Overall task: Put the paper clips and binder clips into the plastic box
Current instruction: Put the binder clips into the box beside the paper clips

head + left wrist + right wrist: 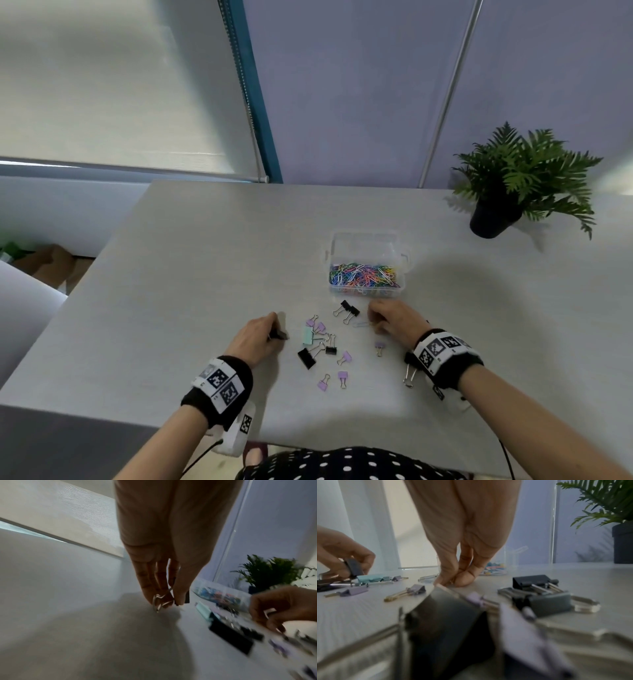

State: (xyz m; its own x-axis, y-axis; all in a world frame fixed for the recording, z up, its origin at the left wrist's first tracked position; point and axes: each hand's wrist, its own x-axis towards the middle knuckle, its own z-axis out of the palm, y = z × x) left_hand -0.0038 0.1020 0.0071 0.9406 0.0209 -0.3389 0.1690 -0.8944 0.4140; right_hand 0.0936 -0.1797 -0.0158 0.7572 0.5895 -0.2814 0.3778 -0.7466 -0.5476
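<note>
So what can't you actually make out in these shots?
- What the right hand pinches: its fingertips cover it in the right wrist view, and it is too small in the head view.
- The nearest clips in the right wrist view: blurred, too close to the lens.
- The plastic box contents in the left wrist view: motion blur.
- The black binder clip in the left hand: mostly hidden by fingers.

Binder clips (325,346) lay scattered between both hands, crowding the central surface (205,257). The plastic box (368,263) stood open-topped at twelve o'clock of the scatter, approach from above unobstructed. A potted plant (513,185) occupied two o'clock, well apart from the box.
</note>
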